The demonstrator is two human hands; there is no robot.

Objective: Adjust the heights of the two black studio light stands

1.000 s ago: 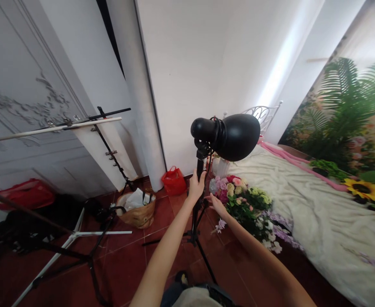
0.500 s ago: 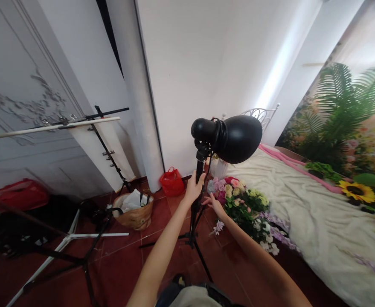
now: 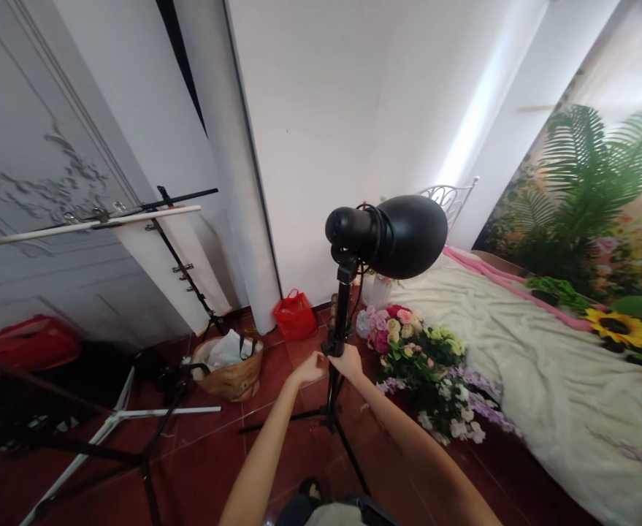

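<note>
A black lamp head (image 3: 408, 237) with a round hood points right on top of a black stand (image 3: 342, 310), its cable coiled behind the hood. My right hand (image 3: 348, 363) is wrapped round the stand's pole just below a joint. At the same joint, on its left side, my left hand (image 3: 310, 367) has its fingertips pressed to a small part that is too hidden to name. Below my hands the stand's legs are spread on the red tiled floor.
A red bag (image 3: 295, 315) and a wicker basket (image 3: 230, 376) stand left of the lamp stand. Artificial flowers (image 3: 424, 351) lie close on the right, beside a bed with a cream blanket (image 3: 540, 387). A white pole (image 3: 170, 410) and black stand legs are at the left.
My left hand has let go of the upper pole and moved down to the joint. My right hand has gone from open beside the pole to gripping it.
</note>
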